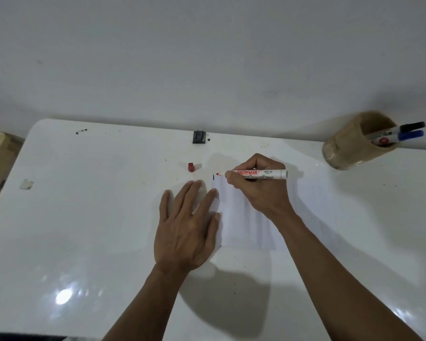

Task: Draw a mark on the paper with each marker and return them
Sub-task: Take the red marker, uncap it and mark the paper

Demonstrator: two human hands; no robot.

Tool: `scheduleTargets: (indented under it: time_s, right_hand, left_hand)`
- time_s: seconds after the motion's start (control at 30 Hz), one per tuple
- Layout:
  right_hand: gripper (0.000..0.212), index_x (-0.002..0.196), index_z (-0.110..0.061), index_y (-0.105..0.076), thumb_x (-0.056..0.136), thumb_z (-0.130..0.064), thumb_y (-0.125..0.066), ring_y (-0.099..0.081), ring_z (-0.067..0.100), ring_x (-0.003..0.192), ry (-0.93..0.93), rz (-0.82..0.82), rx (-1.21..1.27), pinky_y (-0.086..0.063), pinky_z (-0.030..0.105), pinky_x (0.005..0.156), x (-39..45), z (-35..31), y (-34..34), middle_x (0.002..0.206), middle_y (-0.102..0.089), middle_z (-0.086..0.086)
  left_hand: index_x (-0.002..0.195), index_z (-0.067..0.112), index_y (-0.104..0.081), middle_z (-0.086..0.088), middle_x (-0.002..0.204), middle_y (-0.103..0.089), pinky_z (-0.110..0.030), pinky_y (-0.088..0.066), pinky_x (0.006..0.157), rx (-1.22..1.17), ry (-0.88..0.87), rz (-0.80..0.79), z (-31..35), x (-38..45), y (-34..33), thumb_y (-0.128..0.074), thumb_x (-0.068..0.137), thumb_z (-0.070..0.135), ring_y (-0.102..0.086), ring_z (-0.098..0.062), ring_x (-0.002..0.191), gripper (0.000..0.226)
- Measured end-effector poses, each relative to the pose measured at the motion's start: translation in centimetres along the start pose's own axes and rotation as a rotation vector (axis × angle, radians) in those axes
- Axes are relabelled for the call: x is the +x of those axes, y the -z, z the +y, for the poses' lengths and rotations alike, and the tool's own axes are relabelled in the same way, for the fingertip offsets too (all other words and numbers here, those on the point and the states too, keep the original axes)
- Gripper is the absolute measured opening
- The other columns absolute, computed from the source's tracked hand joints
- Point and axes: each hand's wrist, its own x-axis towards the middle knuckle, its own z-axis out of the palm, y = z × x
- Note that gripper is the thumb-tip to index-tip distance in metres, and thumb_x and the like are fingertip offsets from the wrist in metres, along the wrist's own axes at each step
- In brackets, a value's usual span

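Red-tipped and uncapped, the marker (256, 174) lies nearly level in the right hand (258, 190), its tip pointing left at the far left corner of the paper (241, 217). The right hand's fingers (231, 179) are closed around the marker's barrel near the tip. A short dark mark (213, 177) sits on the paper's edge just beside the tip; whether the tip touches the sheet cannot be told. The white paper lies flat on the glossy white tabletop (84, 217), partly under the right wrist. The left hand (186, 227) rests palm down with fingers spread and flat, gripping nothing, its thumb and forefinger on the paper's left edge. The red cap (191, 167) stands on the tabletop just beyond the left hand, apart from the paper. Well to the right, a tan holder (349, 146) carries a black-capped marker (403, 127) and a blue-capped marker (403, 136). A small dark block (199, 137) sits at the tabletop's far edge.
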Motion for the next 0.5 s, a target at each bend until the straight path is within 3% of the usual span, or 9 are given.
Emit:
scheduleTargets:
  time_s: [0.27, 0.5]
  right_hand:
    - [0.021, 0.071, -0.003, -0.069, 0.077, -0.014, -0.087, -0.073, 0.03, 0.067, 0.031, 0.007, -0.091, -0.059, 0.037, 0.059, 0.4, 1.34, -0.43, 0.073, -0.077, 0.009]
    - [0.022, 0.073, -0.005, -0.071, 0.077, -0.018, -0.088, -0.074, 0.028, 0.068, 0.02, -0.001, -0.121, -0.06, 0.038, 0.06, 0.5, 1.3, -0.54, 0.074, -0.077, 0.007]
  left_hand:
    - [0.142, 0.028, -0.05, -0.008, 0.152, -0.047, -0.058, -0.027, 0.117, 0.0, 0.003, 0.039, 0.0, 0.16, -0.43, -0.036, 0.098, 0.05, -0.038, -0.026, 0.145, 0.051]
    - [0.142, 0.028, -0.049, -0.008, 0.152, -0.047, -0.058, -0.026, 0.117, -0.001, 0.002, 0.049, -0.06, 0.16, -0.43, -0.036, 0.098, 0.05, -0.038, -0.027, 0.145, 0.051]
